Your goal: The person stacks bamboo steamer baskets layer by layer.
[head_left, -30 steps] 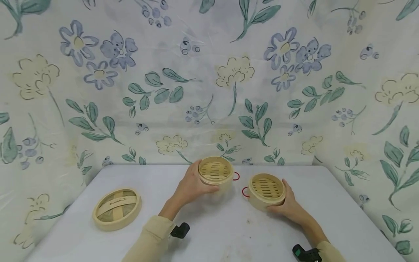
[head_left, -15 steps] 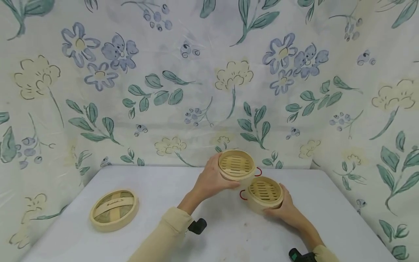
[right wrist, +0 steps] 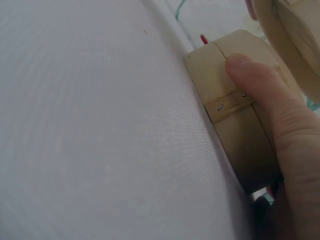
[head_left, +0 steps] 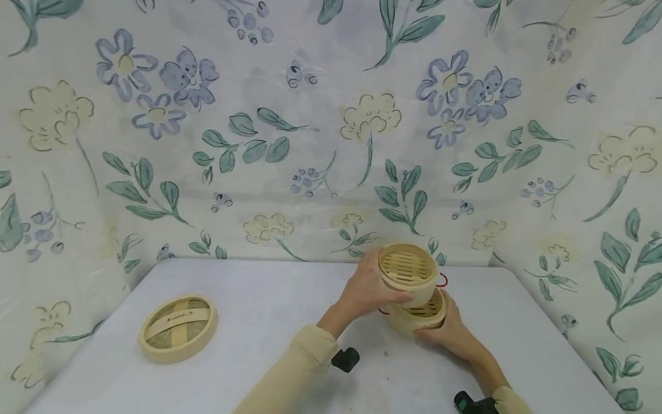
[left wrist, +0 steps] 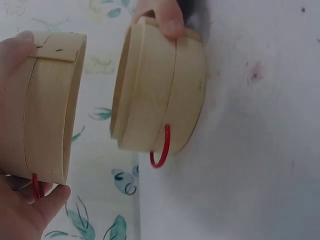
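Note:
My left hand (head_left: 364, 290) grips a small round bamboo steamer basket (head_left: 408, 267) with a slatted floor and red loop handles. It is held in the air above a second, similar steamer basket (head_left: 414, 322), and overlaps it in the head view. A gap between the raised basket (left wrist: 45, 110) and the lower one (left wrist: 160, 95) shows in the left wrist view. The lower basket stands on the table, and my right hand (head_left: 455, 333) holds it from the right side. In the right wrist view, the thumb presses against that basket's wall (right wrist: 235, 105).
A round bamboo steamer lid (head_left: 178, 329) with crossed bands lies at the left of the white table (head_left: 248, 310). Behind the table hangs a floral-print cloth (head_left: 310, 144). Small dark specks mark the tabletop.
My left hand has carried its basket rightward, from beside the other basket to above it. The right hand and its basket stay nearly in place. The lid has not moved.

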Demonstrator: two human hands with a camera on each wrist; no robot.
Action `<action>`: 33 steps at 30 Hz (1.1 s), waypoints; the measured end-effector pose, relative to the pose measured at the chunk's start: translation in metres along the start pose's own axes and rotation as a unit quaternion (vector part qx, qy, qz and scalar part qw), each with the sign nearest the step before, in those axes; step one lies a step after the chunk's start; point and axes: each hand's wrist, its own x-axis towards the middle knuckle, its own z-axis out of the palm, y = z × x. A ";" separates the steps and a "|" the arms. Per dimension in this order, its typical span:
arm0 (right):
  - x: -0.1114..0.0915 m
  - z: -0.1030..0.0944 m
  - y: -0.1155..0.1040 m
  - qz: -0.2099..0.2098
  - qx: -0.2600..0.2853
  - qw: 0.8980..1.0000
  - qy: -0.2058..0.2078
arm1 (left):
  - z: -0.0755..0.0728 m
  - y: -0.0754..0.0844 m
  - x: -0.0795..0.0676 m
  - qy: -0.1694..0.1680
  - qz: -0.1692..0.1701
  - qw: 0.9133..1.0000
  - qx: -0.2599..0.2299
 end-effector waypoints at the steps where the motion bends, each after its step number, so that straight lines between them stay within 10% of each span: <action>1: 0.000 -0.001 0.001 0.003 0.002 1.000 -0.002 | 0.004 0.002 0.001 -0.003 0.001 1.000 -0.005; 8: -0.004 -0.002 0.004 0.030 0.022 0.999 0.000 | 0.027 0.009 -0.002 -0.021 -0.020 1.000 0.004; 33: 0.007 -0.003 0.007 -0.104 0.097 0.990 -0.025 | 0.052 0.015 -0.001 -0.008 -0.016 0.998 0.060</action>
